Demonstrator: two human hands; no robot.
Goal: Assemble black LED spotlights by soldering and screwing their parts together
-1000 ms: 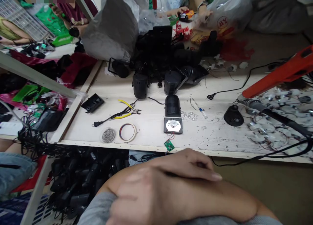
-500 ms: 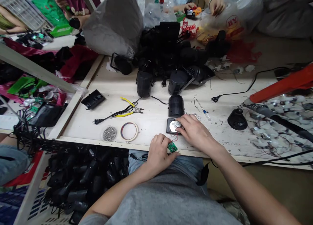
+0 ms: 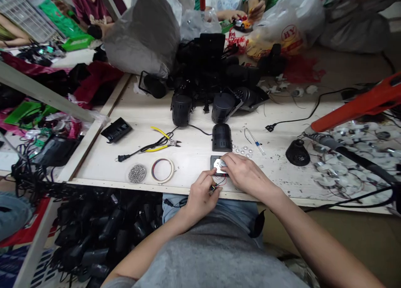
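My left hand (image 3: 203, 195) is closed on a small green circuit board (image 3: 214, 187), seen nearly edge-on at the table's front edge. Thin red and dark wires (image 3: 223, 180) run from it towards a small motor (image 3: 222, 163) with a white plate. My right hand (image 3: 241, 169) pinches this motor from the right, over a black rectangular housing (image 3: 213, 159) lying on the table. A fingertip of my left hand reaches the housing's near side. Just behind stands a black cylindrical casing (image 3: 222, 137). Small round silvery parts (image 3: 242, 150) lie to its right.
Yellow-handled cutters (image 3: 163, 139), a tape roll (image 3: 162, 171) and a dish of screws (image 3: 137, 173) lie left. A black base (image 3: 297, 153), an orange-red bar (image 3: 354, 106) and many white motors (image 3: 338, 154) are right. Black casings (image 3: 200, 66) pile up behind; co-workers' hands (image 3: 233, 15) are beyond.
My left hand has moved up towards the housing, and the circuit board in it has turned from face-up to nearly edge-on. My right hand stays on the motor. The whole view has shifted slightly.
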